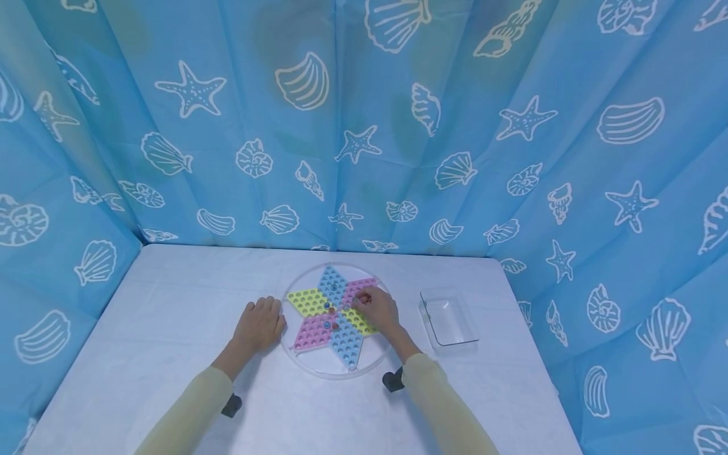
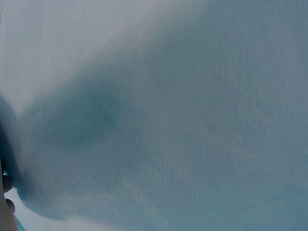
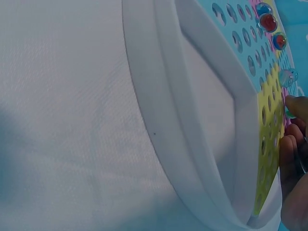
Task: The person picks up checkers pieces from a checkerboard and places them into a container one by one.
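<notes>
A round Chinese checkers board (image 1: 315, 373) with a star of pink, yellow and blue holed sections lies on the table. My right hand (image 1: 376, 309) is over its right side, close above the pink and yellow sections. Thumb and fingers of that hand pinch a greenish marble (image 3: 289, 112), partly hidden by the fingers. Several glass marbles sit around the star's middle, among them a red one (image 3: 268, 22) and a clear one (image 3: 288, 77). At the board's left rim, my left hand (image 1: 260, 323) rests on the table, holding nothing, its fingers loosely bent.
A clear rectangular container (image 1: 449, 319) stands on the table to the right of the board. The white-covered table (image 1: 188, 303) ends at a blue curtain (image 1: 341, 170) with seashell prints behind and at both sides.
</notes>
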`<state>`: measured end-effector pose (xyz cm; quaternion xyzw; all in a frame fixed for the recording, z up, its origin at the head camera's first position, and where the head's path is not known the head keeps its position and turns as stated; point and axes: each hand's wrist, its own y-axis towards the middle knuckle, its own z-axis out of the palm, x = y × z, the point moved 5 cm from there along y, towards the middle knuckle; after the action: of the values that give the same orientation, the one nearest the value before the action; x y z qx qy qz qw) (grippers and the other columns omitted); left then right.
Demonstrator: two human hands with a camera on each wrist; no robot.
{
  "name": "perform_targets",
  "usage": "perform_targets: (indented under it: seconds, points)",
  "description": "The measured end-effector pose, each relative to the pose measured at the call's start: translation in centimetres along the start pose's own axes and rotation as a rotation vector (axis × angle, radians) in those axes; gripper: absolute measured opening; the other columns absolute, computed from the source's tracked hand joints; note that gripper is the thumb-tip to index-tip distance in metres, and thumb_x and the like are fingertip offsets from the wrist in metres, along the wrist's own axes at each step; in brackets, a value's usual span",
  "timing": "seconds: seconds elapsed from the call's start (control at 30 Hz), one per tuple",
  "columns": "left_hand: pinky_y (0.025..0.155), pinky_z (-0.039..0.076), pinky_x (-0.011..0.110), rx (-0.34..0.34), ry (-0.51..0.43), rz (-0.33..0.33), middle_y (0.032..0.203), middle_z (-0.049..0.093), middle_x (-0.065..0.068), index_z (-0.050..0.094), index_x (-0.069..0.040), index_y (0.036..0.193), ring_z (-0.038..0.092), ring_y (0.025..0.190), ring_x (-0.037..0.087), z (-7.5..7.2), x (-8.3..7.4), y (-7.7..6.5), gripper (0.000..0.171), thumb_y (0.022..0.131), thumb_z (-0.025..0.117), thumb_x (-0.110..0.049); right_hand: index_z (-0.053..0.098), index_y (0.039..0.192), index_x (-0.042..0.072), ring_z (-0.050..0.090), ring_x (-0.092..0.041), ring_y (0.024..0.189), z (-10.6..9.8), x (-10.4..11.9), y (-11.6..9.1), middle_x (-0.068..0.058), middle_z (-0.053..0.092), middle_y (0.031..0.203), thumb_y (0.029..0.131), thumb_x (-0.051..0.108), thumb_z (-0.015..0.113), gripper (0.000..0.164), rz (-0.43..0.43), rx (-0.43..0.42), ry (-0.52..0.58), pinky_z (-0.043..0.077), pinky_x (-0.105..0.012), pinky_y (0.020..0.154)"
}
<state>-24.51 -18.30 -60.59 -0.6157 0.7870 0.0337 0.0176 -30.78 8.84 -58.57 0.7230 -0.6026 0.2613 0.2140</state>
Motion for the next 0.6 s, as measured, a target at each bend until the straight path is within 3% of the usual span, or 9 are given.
perform_targets:
  seconds: [0.6]
  points:
    - [0.071,0.038,0.040,0.002,-0.006,-0.007,0.084,0.039,0.006,0.051,-0.003,0.104,0.040,0.079,0.022,0.0,-0.1,0.0,0.028,0.100,0.045,-0.031,0.070,0.105,0.008,0.062,-0.015,0.084,-1.3,0.4,-0.9,0.000,0.067,0.091,0.091,0.017,0.073,0.018,-0.030,0.001,0.144,0.051,-0.035,0.082]
